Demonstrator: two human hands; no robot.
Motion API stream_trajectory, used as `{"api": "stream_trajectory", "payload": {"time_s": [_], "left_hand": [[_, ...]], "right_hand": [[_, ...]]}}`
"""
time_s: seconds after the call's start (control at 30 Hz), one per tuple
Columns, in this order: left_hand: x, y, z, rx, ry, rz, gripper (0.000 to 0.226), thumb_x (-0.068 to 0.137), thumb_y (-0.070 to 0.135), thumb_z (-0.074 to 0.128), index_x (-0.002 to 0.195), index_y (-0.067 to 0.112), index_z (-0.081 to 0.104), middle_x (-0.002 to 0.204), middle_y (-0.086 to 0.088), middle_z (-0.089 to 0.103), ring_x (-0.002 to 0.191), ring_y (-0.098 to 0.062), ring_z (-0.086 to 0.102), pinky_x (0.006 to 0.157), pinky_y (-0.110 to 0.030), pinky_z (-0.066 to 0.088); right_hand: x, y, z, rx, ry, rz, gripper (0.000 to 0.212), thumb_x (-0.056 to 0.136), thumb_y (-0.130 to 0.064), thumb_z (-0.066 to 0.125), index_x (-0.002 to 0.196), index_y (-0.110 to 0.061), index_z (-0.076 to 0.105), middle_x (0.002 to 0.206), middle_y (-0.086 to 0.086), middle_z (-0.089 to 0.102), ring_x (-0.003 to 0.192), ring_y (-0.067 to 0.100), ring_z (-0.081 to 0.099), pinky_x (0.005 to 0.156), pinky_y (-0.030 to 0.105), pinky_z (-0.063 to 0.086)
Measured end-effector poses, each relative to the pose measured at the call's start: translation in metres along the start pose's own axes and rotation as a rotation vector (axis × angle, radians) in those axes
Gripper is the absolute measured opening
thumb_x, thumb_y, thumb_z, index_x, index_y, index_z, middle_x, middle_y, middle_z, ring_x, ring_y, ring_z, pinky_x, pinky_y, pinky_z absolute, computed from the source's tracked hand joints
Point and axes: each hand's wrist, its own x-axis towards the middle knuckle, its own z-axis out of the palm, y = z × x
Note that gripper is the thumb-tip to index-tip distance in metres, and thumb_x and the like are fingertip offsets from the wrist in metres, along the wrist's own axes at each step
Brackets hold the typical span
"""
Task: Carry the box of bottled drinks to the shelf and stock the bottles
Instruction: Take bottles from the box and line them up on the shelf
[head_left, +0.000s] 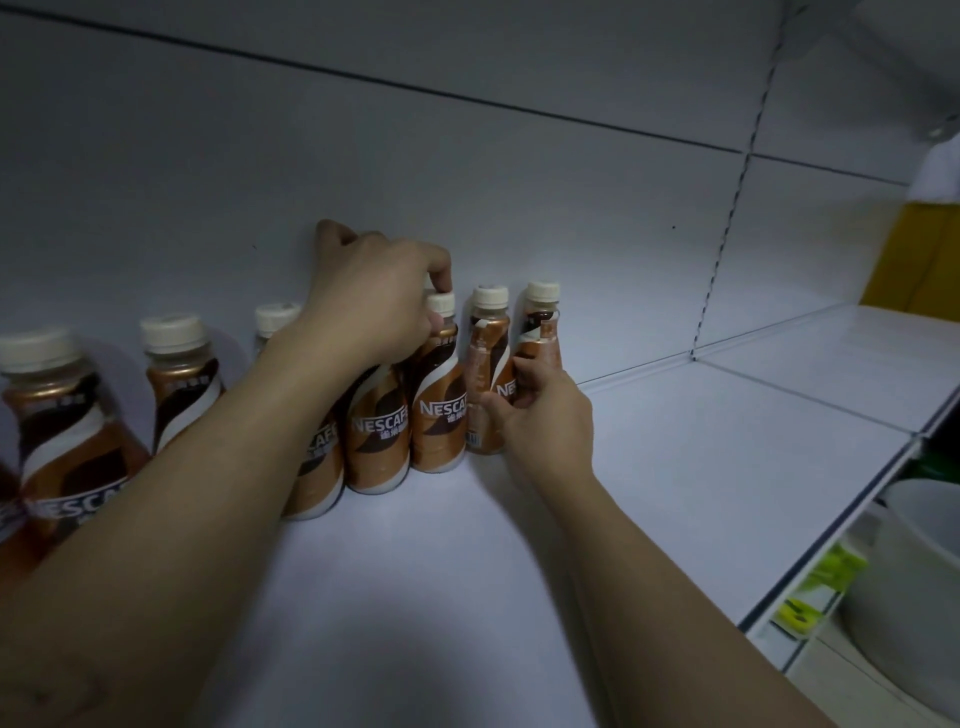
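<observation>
Nearest the camera, both forearms reach in over the bare front of the white shelf (649, 467), with a white bowl (919, 561) on the level below at the right. Further in, the right hand (540, 415) wraps its grip around the lower body of the rightmost Nescafé bottle (537, 343), thumb on the label and fingers curled behind it, so it is pinching that bottle. The left hand (374, 296) comes from above, its fingertips (441, 278) pressed onto the cream cap of another bottle (436, 395) a little to the left; the rest of that grip is bent over and seems to rest on caps behind, though the dim view leaves this unsure. The row of coffee bottles (179, 374) stands upright along the back panel (467, 182), running off to the left. The carrying box is not in view.

The step looks like squaring up the newest bottles. To do it well, slide each base flat rather than tipping it, steady the neighbour by its cap while nudging, turn labels forward, and close the small gaps so bottles touch without leaning
</observation>
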Motion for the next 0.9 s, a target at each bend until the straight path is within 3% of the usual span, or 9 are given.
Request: {"api": "stream_trajectory", "payload": {"time_s": [0.23, 0.33, 0.4, 0.47, 0.53, 0.6, 0.63, 0.73, 0.9], "left_hand": [[0.002, 0.000, -0.006, -0.019, -0.087, -0.027, 0.022, 0.078, 0.043, 0.071, 0.090, 0.038, 0.053, 0.097, 0.008, 0.066, 0.103, -0.020, 0.050, 0.097, -0.042, 0.018], [-0.001, 0.005, -0.003, 0.033, -0.102, -0.025, 0.034, 0.073, 0.057, 0.068, 0.096, 0.036, 0.053, 0.094, 0.005, 0.064, 0.102, -0.022, 0.050, 0.096, -0.044, 0.021], [-0.004, 0.008, 0.002, 0.077, -0.051, -0.018, 0.038, 0.073, 0.056, 0.069, 0.099, 0.034, 0.054, 0.093, 0.003, 0.065, 0.102, -0.024, 0.050, 0.093, -0.044, 0.024], [-0.004, 0.011, 0.005, 0.109, 0.014, -0.005, 0.035, 0.074, 0.049, 0.070, 0.099, 0.031, 0.055, 0.090, 0.002, 0.065, 0.101, -0.025, 0.049, 0.090, -0.043, 0.026], [-0.004, 0.011, 0.006, 0.130, 0.041, 0.029, 0.031, 0.075, 0.045, 0.071, 0.096, 0.030, 0.055, 0.088, 0.002, 0.063, 0.103, -0.026, 0.047, 0.088, -0.043, 0.025], [-0.003, 0.011, 0.005, 0.120, 0.036, 0.050, 0.030, 0.075, 0.043, 0.072, 0.096, 0.030, 0.055, 0.090, 0.003, 0.064, 0.105, -0.025, 0.046, 0.088, -0.042, 0.025], [-0.002, 0.010, 0.005, 0.112, 0.026, 0.051, 0.030, 0.075, 0.043, 0.072, 0.097, 0.030, 0.055, 0.092, 0.003, 0.064, 0.106, -0.025, 0.046, 0.089, -0.042, 0.024], [-0.002, 0.010, 0.005, 0.125, -0.030, 0.059, 0.037, 0.076, 0.045, 0.068, 0.108, 0.030, 0.054, 0.105, 0.000, 0.064, 0.111, -0.025, 0.045, 0.092, -0.043, 0.025], [-0.002, 0.017, 0.009, 0.162, -0.049, 0.166, 0.076, 0.076, 0.057, 0.060, 0.142, 0.034, 0.031, 0.144, -0.006, 0.041, 0.130, -0.030, 0.034, 0.102, -0.052, 0.021]], "right_hand": [[-0.004, -0.003, 0.009, -0.025, 0.050, -0.004, 0.050, 0.076, -0.035, 0.077, 0.118, -0.027, 0.052, 0.124, -0.005, 0.054, 0.104, 0.014, 0.059, 0.085, 0.031, 0.048], [-0.004, -0.003, 0.009, 0.004, 0.016, 0.012, 0.054, 0.074, -0.031, 0.080, 0.117, -0.026, 0.049, 0.122, -0.004, 0.051, 0.104, 0.014, 0.057, 0.085, 0.029, 0.046], [0.000, -0.001, 0.003, 0.065, -0.036, 0.047, 0.055, 0.072, -0.027, 0.082, 0.119, -0.026, 0.052, 0.120, -0.004, 0.054, 0.102, 0.013, 0.057, 0.088, 0.028, 0.048], [0.005, 0.000, -0.007, 0.113, -0.052, 0.049, 0.046, 0.073, -0.023, 0.079, 0.115, -0.026, 0.059, 0.111, -0.004, 0.059, 0.094, 0.009, 0.061, 0.081, 0.019, 0.049], [0.010, 0.002, -0.015, 0.183, 0.073, 0.051, 0.027, 0.078, -0.024, 0.071, 0.104, -0.028, 0.064, 0.102, -0.004, 0.064, 0.084, 0.005, 0.061, 0.068, 0.011, 0.042], [0.015, 0.004, -0.021, 0.251, 0.221, 0.128, 0.016, 0.084, -0.033, 0.065, 0.099, -0.029, 0.062, 0.103, -0.003, 0.065, 0.089, 0.008, 0.062, 0.066, 0.015, 0.040], [0.018, 0.005, -0.021, 0.260, 0.228, 0.188, 0.022, 0.085, -0.037, 0.064, 0.105, -0.027, 0.061, 0.111, -0.001, 0.064, 0.096, 0.012, 0.061, 0.069, 0.018, 0.040], [0.026, 0.009, -0.016, 0.323, 0.077, 0.385, 0.047, 0.087, -0.028, 0.062, 0.131, -0.015, 0.053, 0.126, 0.004, 0.058, 0.107, 0.021, 0.059, 0.080, 0.028, 0.044], [0.028, 0.014, -0.009, 0.406, -0.099, 0.447, 0.042, 0.070, -0.012, 0.058, 0.111, -0.018, 0.065, 0.102, 0.008, 0.070, 0.099, 0.030, 0.064, 0.089, 0.048, 0.054]]}}
